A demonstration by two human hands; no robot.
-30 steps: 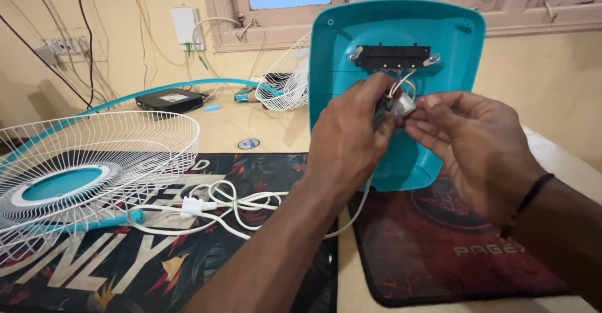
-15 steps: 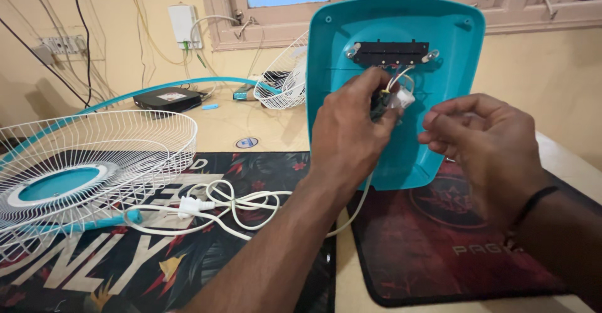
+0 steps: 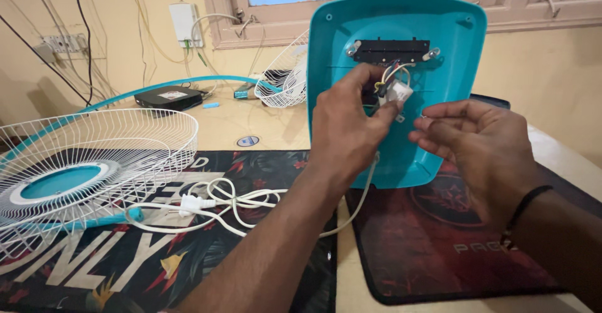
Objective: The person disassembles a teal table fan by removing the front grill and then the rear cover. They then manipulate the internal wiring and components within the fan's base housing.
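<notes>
While two wire guards sit by (one far), the left hand pinches the white part on one teal panel, right hand loosely curled just beside

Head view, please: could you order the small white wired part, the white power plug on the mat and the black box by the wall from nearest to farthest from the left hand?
1. Small white wired part: at the left hand's fingertips, against the teal panel.
2. White power plug: lower left, on the patterned mat.
3. Black box: far left, near the wall.

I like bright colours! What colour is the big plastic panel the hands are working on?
The plastic panel is teal, a blue-green; it shows in the head view.
</notes>
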